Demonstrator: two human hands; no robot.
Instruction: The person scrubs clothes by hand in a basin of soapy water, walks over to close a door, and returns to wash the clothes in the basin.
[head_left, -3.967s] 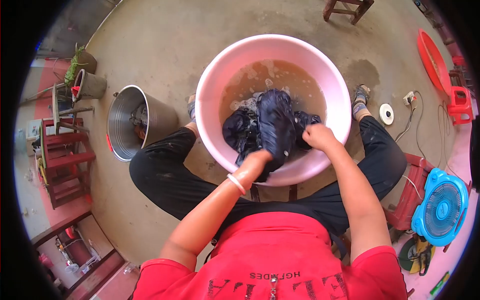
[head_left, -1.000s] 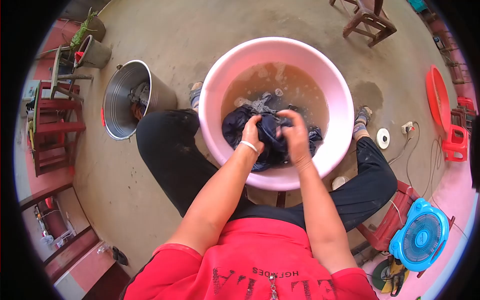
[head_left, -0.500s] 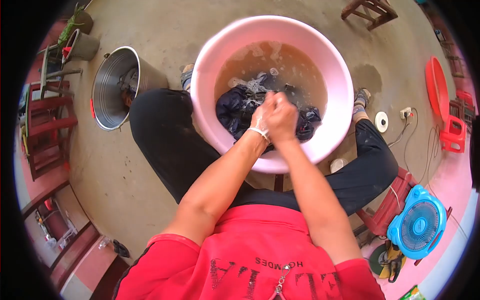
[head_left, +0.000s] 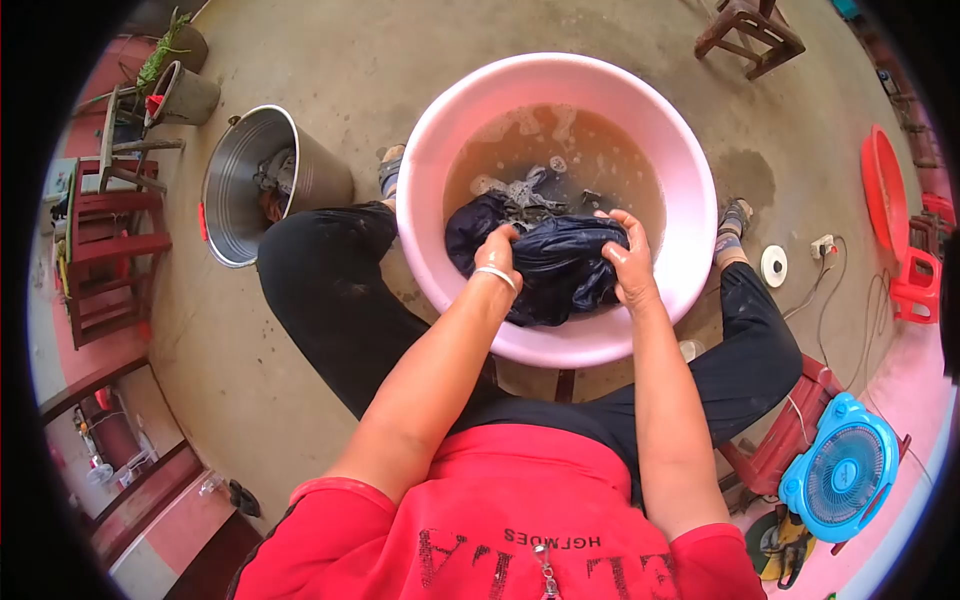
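Note:
A wet, dark navy garment (head_left: 565, 262) is stretched between my two hands, above the near side of a large pink basin (head_left: 420, 130). My left hand (head_left: 498, 258), with a white band at the wrist, grips the garment's left part, thumb on top. On the right, my right hand (head_left: 630, 258) pinches its other side between thumb and fingers. Brownish, sudsy water (head_left: 600, 150) fills the basin's far part. More dark cloth (head_left: 472, 225) lies in the water left of the held piece. The fingers under the garment are hidden.
A metal bucket (head_left: 322, 165) holding some cloth lies tilted to the left of the basin. At right are a white lid (head_left: 774, 266), a power socket (head_left: 823, 247) with cords, a blue fan (head_left: 840, 468) and a red stool (head_left: 916, 285). A wooden stool (head_left: 750, 38) stands beyond.
My hands were close together over the bunched dark cloth. They have moved apart and now hold the garment spread between them. The whole view has shifted slightly.

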